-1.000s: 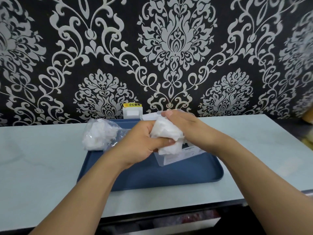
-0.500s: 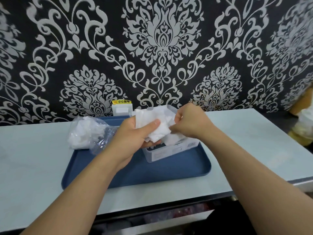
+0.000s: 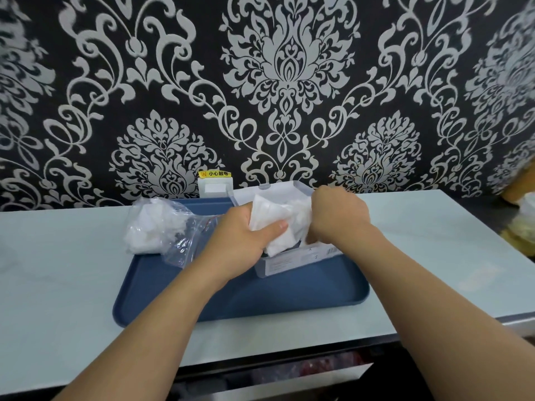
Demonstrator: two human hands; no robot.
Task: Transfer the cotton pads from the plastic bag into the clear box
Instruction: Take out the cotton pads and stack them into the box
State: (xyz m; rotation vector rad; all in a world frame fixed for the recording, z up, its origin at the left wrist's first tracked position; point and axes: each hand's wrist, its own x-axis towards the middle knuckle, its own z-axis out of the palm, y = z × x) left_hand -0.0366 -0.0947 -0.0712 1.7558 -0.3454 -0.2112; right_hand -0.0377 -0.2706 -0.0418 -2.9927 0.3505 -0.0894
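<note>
A bunch of white cotton pads (image 3: pixel 270 219) is held over the clear box (image 3: pixel 292 260), which sits on the blue tray (image 3: pixel 260 299) with its lid up behind. My left hand (image 3: pixel 240 241) grips the bunch from the left, thumb across the front. My right hand (image 3: pixel 338 217) is closed on the pads' right side, over the box opening. The clear plastic bag (image 3: pixel 157 225), still holding white pads, lies at the tray's back left corner, partly on the table.
The tray rests on a pale blue table (image 3: pixel 58 285) against a black and silver patterned wall. A white socket (image 3: pixel 214 188) with a yellow label is on the wall behind the tray. Yellowish items (image 3: pixel 521 227) stand at the far right edge.
Both hands with the pads have shifted from in front of the box to over its opening, and the right hand now presses down on the right side of the bunch.
</note>
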